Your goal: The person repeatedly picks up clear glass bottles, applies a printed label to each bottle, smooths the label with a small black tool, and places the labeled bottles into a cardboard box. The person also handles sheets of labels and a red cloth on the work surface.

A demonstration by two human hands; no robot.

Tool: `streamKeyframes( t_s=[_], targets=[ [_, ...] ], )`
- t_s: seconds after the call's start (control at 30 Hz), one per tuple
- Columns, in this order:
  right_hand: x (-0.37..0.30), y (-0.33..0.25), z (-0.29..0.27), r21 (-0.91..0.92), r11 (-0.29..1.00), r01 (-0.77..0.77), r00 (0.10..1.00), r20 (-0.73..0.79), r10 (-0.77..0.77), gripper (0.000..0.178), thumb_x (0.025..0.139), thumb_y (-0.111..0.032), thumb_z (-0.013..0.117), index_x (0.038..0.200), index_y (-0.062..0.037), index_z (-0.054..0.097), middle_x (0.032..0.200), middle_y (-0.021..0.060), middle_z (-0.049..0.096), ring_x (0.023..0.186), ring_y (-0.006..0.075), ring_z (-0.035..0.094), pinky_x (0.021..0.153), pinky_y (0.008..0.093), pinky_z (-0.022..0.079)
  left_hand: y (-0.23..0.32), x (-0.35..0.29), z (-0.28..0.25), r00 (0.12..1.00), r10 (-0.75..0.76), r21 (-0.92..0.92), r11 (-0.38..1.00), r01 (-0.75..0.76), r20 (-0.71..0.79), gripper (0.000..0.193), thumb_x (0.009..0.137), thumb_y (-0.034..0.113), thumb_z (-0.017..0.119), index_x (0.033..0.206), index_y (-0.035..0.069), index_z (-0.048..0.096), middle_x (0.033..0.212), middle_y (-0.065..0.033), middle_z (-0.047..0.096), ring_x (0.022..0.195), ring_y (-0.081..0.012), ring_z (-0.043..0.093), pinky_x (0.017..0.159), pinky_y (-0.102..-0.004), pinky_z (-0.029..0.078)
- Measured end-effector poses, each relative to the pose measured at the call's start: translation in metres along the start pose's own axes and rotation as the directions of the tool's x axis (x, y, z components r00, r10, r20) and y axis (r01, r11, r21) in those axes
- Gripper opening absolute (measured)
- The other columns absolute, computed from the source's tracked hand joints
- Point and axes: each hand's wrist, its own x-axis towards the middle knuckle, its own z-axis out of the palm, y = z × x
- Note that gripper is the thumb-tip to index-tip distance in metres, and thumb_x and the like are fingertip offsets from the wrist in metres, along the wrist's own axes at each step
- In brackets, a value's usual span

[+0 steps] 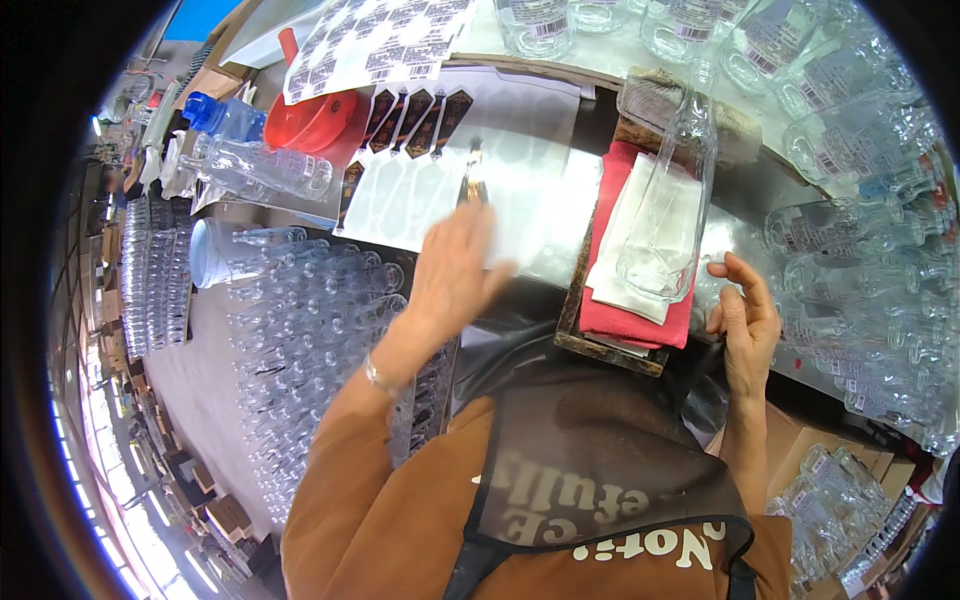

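Observation:
My left hand (455, 262), blurred by motion, reaches over the white label sheet (400, 195). A small dark label with gold marks (474, 175) is pinched at its fingertips. Similar dark pointed labels (418, 122) sit in a row at the sheet's far left, beside bare label outlines. A clear glass bottle (660, 235) lies, neck away from me, on folded white and red cloths (625, 312) in a wooden tray (612, 352). Just right of the bottle's base is my right hand (748, 320), its fingers curved and apart, with nothing visible in them.
Clear bottles with pale labels (850, 130) crowd the right side and far edge. More bottles (310, 330) fill the lower left. A red bowl (325, 118), a blue-capped bottle (215, 115) and a barcode-printed sheet (385, 40) lie far left. A rolled cloth (735, 135) borders the tray's far end.

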Motion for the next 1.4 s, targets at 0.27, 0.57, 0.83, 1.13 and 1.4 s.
streamKeyframes(
  t_s=[0.27,0.57,0.83,1.13,1.4],
  targets=[
    [0.003,-0.007,-0.002,0.002,1.0,0.01,1.0,0.02,-0.01,0.03,0.101,-0.012,0.057,0.127,0.0018,0.059,0.105,0.0079,0.07,0.062,0.0044,0.05,0.057,0.0194,0.042,-0.035,-0.021,0.006,0.986,0.116,-0.052,0.991,-0.123,-0.117,0.056,0.081,0.01,0.076,0.133,0.003,0.056,0.141,-0.0138,0.054,0.132,-0.0321,0.05,0.109,-0.0455,0.04],
    [-0.004,-0.005,-0.025,0.064,0.995,-0.074,0.992,-0.1,0.08,0.027,0.099,-0.013,0.058,0.121,0.0032,0.062,0.095,0.0061,0.072,0.061,0.0038,0.05,0.056,0.0189,0.041,0.008,0.02,-0.044,0.876,-0.432,-0.95,0.116,0.288,0.213,0.035,0.102,0.021,0.057,0.116,-0.01,0.067,0.111,-0.0167,0.072,0.106,-0.0193,0.067,0.099,-0.032,0.05],
    [0.004,-0.019,-0.011,0.057,0.998,0.006,1.0,-0.009,-0.006,0.027,0.099,-0.015,0.061,0.12,0.0019,0.064,0.093,0.0064,0.074,0.06,0.0036,0.052,0.055,0.0192,0.043,0.114,0.112,-0.058,0.786,0.438,-0.237,0.786,-0.57,-0.437,0.025,0.086,0.004,0.072,0.111,0.009,0.073,0.127,-0.011,0.068,0.124,-0.0252,0.062,0.108,-0.0432,0.044],
    [0.053,-0.035,0.005,-0.007,0.998,0.059,0.998,0.023,-0.059,0.033,0.099,-0.022,0.062,0.119,0.0034,0.064,0.096,0.0083,0.073,0.069,0.0096,0.06,0.061,0.0232,0.048,0.111,0.089,-0.061,0.832,0.48,-0.481,0.68,-0.553,-0.278,0.021,0.081,0.017,0.076,0.101,0.01,0.075,0.141,-0.0204,0.057,0.139,-0.0381,0.047,0.115,-0.0509,0.032],
    [0.118,-0.062,0.027,-0.355,0.919,0.169,0.985,0.102,-0.142,0.058,0.089,-0.052,0.062,0.088,0.0039,0.074,0.072,0.0156,0.07,0.068,0.0212,0.066,0.066,0.0345,0.05,0.108,0.109,-0.024,0.927,0.226,-0.57,0.737,-0.364,-0.3,0.064,0.078,0.016,0.08,0.138,0.01,0.059,0.153,-0.0251,0.039,0.134,-0.0408,0.047,0.108,-0.0439,0.043]
  ],
)
